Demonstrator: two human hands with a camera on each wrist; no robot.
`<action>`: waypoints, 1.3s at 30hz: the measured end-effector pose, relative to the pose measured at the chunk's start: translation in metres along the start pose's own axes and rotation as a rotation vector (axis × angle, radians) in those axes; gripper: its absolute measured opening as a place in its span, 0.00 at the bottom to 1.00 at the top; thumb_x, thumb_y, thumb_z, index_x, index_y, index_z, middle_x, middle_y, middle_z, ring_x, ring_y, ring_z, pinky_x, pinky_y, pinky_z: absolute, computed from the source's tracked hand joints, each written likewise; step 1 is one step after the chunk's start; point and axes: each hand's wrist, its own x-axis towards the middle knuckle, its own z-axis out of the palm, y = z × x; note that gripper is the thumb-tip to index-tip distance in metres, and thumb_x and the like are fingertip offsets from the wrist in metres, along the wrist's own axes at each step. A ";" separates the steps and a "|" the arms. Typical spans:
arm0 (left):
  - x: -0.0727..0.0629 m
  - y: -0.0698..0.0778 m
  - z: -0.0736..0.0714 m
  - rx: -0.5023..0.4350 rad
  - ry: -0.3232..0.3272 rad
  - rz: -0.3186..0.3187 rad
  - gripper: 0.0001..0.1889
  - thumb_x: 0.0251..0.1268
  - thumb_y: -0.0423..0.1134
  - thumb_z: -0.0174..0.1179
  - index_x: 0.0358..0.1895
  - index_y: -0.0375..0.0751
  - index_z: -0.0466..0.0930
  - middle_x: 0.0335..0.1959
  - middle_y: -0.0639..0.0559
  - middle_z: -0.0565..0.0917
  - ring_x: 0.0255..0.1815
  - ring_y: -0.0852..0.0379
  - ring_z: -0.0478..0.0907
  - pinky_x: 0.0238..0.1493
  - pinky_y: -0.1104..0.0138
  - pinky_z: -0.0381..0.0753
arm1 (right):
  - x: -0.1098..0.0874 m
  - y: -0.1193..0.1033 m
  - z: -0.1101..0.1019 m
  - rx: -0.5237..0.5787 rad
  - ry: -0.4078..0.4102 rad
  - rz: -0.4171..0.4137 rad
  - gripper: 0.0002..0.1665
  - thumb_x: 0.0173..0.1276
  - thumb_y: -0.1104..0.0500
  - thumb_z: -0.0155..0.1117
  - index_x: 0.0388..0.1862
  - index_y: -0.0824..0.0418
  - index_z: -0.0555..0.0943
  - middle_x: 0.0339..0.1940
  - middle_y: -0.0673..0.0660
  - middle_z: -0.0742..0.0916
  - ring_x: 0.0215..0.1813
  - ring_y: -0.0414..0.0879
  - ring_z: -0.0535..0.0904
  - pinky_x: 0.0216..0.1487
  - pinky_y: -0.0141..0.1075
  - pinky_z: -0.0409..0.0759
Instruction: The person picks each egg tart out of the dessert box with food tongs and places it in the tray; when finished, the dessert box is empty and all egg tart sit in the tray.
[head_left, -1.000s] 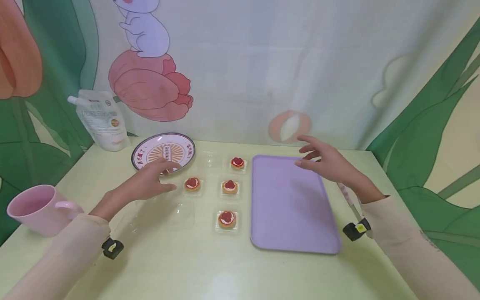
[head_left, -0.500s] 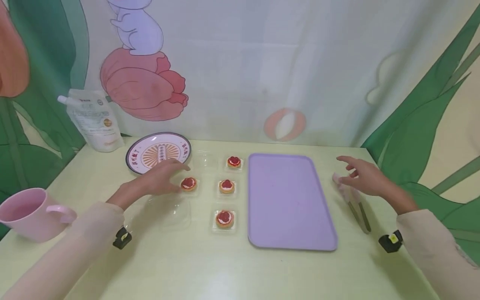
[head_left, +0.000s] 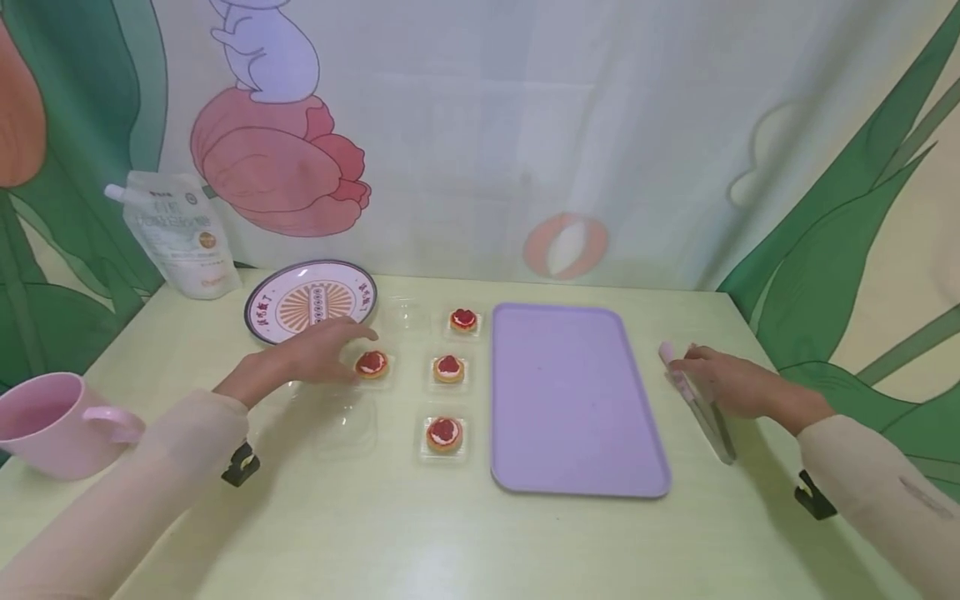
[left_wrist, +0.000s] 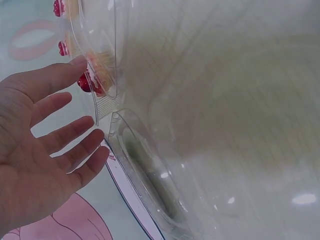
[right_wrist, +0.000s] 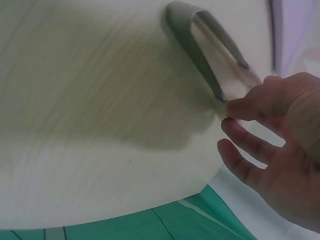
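My left hand [head_left: 318, 354] hovers, fingers loosely spread, beside a red-topped tart [head_left: 372, 364] in a clear plastic box. In the left wrist view its thumb tip comes right up to that tart [left_wrist: 94, 82], and nothing lies in the palm. On the right, my right hand [head_left: 731, 382] pinches a pair of tongs [head_left: 720, 442] by the pink-tipped end. The tongs' metal bend [right_wrist: 182, 15] points away from the fingers in the right wrist view. More boxed tarts stand in a column: a back one [head_left: 463, 320], a middle one [head_left: 448, 368] and a front one [head_left: 444, 434].
A purple tray [head_left: 577, 400] lies between the tarts and the tongs. Clear plastic packaging [head_left: 345, 425] spreads under and in front of my left hand. Behind it is a patterned plate [head_left: 277, 304]; a pink mug [head_left: 52, 425] and a spouted pouch [head_left: 180, 237] stand left.
My right hand has moved from above the tray rightward and down onto the tongs, and its fingers have closed there. My left hand has shifted slightly toward the tart. The view has turned a little.
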 end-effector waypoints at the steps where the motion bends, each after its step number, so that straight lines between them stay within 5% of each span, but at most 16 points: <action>1: 0.000 -0.001 0.000 0.000 0.000 0.003 0.30 0.53 0.31 0.71 0.62 0.32 0.76 0.62 0.34 0.78 0.66 0.34 0.71 0.68 0.42 0.69 | 0.001 0.000 0.000 -0.011 -0.024 0.022 0.41 0.51 0.88 0.46 0.67 0.70 0.71 0.64 0.81 0.72 0.49 0.68 0.80 0.28 0.31 0.71; 4: 0.001 -0.001 0.000 -0.002 -0.009 0.001 0.30 0.53 0.31 0.71 0.63 0.32 0.75 0.63 0.34 0.77 0.67 0.33 0.70 0.69 0.42 0.68 | 0.005 0.000 0.003 -0.048 -0.084 0.075 0.44 0.53 0.88 0.48 0.71 0.70 0.66 0.68 0.89 0.62 0.47 0.73 0.79 0.26 0.33 0.70; 7: 0.001 -0.001 0.000 -0.002 -0.013 -0.006 0.31 0.54 0.32 0.71 0.63 0.32 0.75 0.64 0.34 0.77 0.68 0.33 0.70 0.70 0.42 0.67 | 0.006 0.000 0.007 -0.077 -0.084 0.071 0.46 0.51 0.89 0.50 0.71 0.67 0.66 0.67 0.91 0.61 0.30 0.59 0.79 0.27 0.33 0.70; 10: 0.000 0.000 -0.001 -0.004 -0.014 -0.011 0.30 0.54 0.32 0.71 0.63 0.32 0.75 0.64 0.34 0.77 0.68 0.34 0.70 0.70 0.42 0.67 | 0.007 -0.001 0.010 -0.135 -0.040 0.012 0.44 0.50 0.90 0.52 0.66 0.63 0.69 0.64 0.91 0.67 0.25 0.51 0.76 0.27 0.33 0.69; 14: -0.001 -0.001 -0.001 -0.008 -0.014 -0.014 0.30 0.53 0.32 0.72 0.62 0.32 0.76 0.63 0.34 0.77 0.67 0.34 0.71 0.70 0.42 0.68 | 0.007 0.002 0.013 -0.334 0.036 -0.132 0.35 0.54 0.84 0.61 0.56 0.58 0.72 0.50 0.72 0.82 0.28 0.49 0.74 0.28 0.37 0.72; 17: 0.000 -0.002 -0.001 -0.003 -0.015 -0.009 0.30 0.53 0.32 0.72 0.62 0.31 0.76 0.63 0.34 0.78 0.67 0.34 0.71 0.70 0.42 0.68 | 0.007 0.007 0.015 -0.505 0.104 -0.259 0.30 0.54 0.77 0.69 0.52 0.57 0.73 0.38 0.56 0.81 0.31 0.50 0.75 0.30 0.40 0.75; 20: 0.001 -0.002 -0.001 -0.001 -0.020 -0.006 0.30 0.53 0.32 0.72 0.62 0.31 0.76 0.63 0.34 0.78 0.67 0.34 0.71 0.70 0.43 0.68 | 0.007 0.010 0.016 -0.583 0.150 -0.340 0.28 0.53 0.74 0.71 0.51 0.57 0.76 0.34 0.51 0.81 0.30 0.49 0.74 0.32 0.42 0.77; 30: 0.003 0.001 -0.005 -0.012 -0.054 -0.044 0.31 0.55 0.33 0.72 0.64 0.32 0.75 0.64 0.34 0.77 0.68 0.35 0.71 0.70 0.43 0.68 | 0.015 0.015 0.016 -0.516 0.140 -0.217 0.26 0.55 0.75 0.69 0.49 0.56 0.75 0.31 0.54 0.84 0.22 0.47 0.76 0.23 0.41 0.77; 39: 0.002 0.001 -0.004 -0.015 -0.058 -0.049 0.31 0.55 0.32 0.71 0.64 0.32 0.75 0.65 0.34 0.77 0.69 0.35 0.70 0.70 0.44 0.68 | 0.024 0.014 0.014 -0.574 0.120 -0.255 0.20 0.57 0.77 0.65 0.40 0.57 0.71 0.25 0.53 0.80 0.22 0.44 0.75 0.22 0.39 0.75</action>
